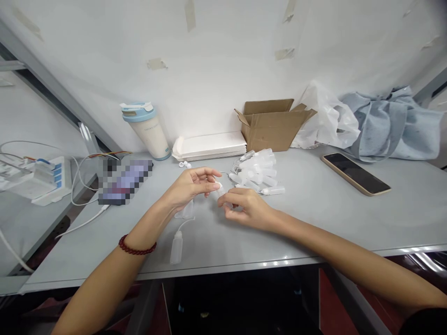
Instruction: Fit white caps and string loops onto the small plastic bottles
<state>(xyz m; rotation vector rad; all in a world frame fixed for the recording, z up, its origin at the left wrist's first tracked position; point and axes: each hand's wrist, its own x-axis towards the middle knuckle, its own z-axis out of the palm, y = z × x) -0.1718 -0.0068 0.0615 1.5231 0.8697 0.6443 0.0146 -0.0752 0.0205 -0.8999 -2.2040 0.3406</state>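
Observation:
Between my two hands is a small translucent squeeze bottle, tilted and partly hidden by fingers. My left hand pinches the white cap at its upper end between thumb and fingertips. Curled around the bottle's lower body are the fingers of my right hand. Near my left wrist, a similar bottle with a thin bent tube on top lies on the table. Another clear bottle is partly covered by my left hand. Beyond my right hand lies a pile of similar bottles.
Small white caps lie before a stack of white flat boxes. Behind the pile stand an open cardboard box, a plastic bag and a blue bag. A tumbler and phones flank the work area.

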